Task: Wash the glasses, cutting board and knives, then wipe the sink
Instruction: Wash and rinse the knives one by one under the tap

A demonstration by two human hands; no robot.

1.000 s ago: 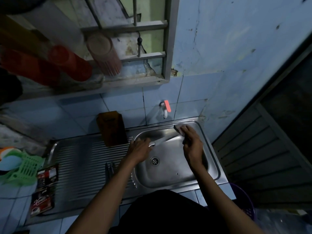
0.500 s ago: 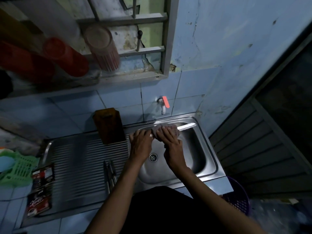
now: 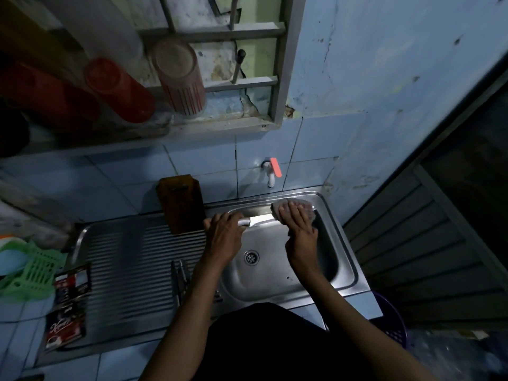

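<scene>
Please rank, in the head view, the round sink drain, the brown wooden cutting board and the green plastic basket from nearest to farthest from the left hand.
1. Brown wooden cutting board, just left of the left hand.
2. Round sink drain, lower right.
3. Green plastic basket, far left.

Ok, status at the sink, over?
Left hand grips knife handle. Right hand presses sponge on blade tip, over basin. Nothing in the way.

My steel drainboard [image 3: 132,259] carries a board [image 3: 181,204] against the wall, knives [image 3: 180,279], and two sachets [image 3: 68,306].
</scene>
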